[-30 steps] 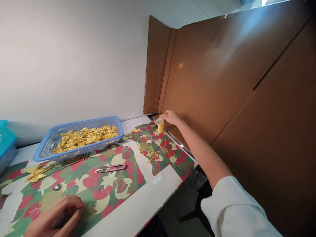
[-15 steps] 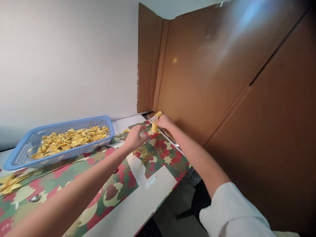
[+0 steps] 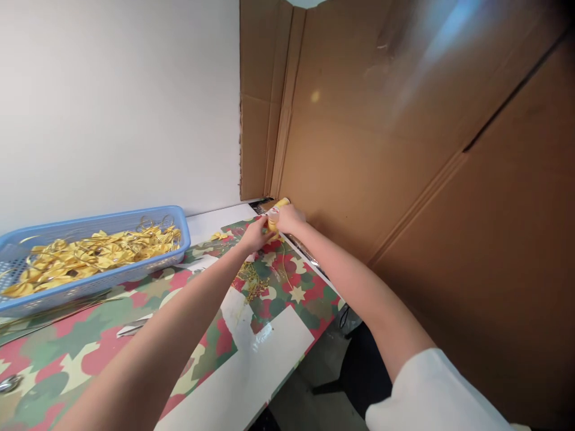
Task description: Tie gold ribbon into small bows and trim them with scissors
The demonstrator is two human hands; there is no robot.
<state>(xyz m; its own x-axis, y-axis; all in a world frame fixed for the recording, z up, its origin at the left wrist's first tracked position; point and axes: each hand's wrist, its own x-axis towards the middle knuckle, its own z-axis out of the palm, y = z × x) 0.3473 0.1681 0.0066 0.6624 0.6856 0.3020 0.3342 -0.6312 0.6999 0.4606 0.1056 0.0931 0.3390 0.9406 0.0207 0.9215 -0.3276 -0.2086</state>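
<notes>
At the far corner of the table, a small yellow cylinder (image 3: 272, 224), apparently a spool, stands upright. My left hand (image 3: 255, 234) has its thumb and fingers around the cylinder's left side. Close against its right side, my right hand (image 3: 290, 219) is closed; whatever its fingers hold is hidden. Just behind lies a second yellow roll (image 3: 282, 203) on its side. Nearer me is a loose tangle of thin gold wire or cord (image 3: 252, 281).
A blue plastic basket (image 3: 182, 239) full of yellow ribbon bows is on the left. Scissors (image 3: 135, 325) and a shiny metal piece (image 3: 9, 384) lie on the patterned table cover (image 3: 72, 335). A tall cardboard panel (image 3: 381, 149) borders the right, with a dark stool (image 3: 366, 365) below.
My left hand has moved forward from open air to the yellow cylinder and closed around it. My right hand stays beside it. The view has shifted slightly right.
</notes>
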